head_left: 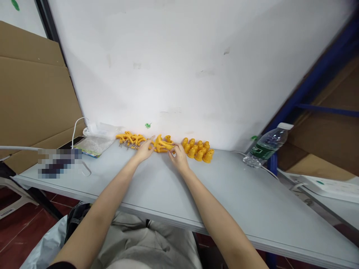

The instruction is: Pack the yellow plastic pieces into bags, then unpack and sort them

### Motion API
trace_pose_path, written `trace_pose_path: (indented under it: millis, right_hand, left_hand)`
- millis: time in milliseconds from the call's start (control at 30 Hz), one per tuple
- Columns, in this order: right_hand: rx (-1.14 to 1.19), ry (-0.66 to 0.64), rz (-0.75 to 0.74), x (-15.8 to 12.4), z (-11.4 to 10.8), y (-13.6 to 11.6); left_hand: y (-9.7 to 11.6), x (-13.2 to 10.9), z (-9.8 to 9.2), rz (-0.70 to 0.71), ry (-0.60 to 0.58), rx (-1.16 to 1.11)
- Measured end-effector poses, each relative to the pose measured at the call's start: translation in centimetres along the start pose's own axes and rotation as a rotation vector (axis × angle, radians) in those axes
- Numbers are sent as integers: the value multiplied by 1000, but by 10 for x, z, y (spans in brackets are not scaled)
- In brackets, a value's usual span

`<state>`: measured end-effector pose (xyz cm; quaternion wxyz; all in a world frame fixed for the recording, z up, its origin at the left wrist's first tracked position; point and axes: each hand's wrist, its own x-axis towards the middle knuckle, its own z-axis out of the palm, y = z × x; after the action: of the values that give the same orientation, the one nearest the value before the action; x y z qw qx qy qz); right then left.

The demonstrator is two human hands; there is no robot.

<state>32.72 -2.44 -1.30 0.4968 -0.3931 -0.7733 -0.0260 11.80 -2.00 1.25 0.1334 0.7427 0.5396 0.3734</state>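
Yellow plastic pieces lie in a row along the back of the table. My left hand reaches over the middle of the row, fingers stretched out and touching or almost touching the pieces. Beside it, my right hand has its fingers closed on the end of a long yellow plastic piece. Left of my hands are branched yellow pieces with small metal chains. To the right, several cone-shaped yellow cups stand grouped together. One more yellow cup sits behind my hands.
A clear plastic bag and white cables lie at the left, near a blurred-out object. A water bottle leans at the right by a blue frame. A white board rises behind the grey table.
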Motion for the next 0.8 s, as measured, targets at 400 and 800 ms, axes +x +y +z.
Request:
trace_pose_path:
  millis: [400, 800]
  right_hand:
    - [55, -169, -182, 4, -2, -11]
    - [-267, -384, -45, 3, -3, -11]
  left_hand:
    - [7, -21, -6, 83, 143, -3]
    - [12, -23, 4, -12, 46, 21]
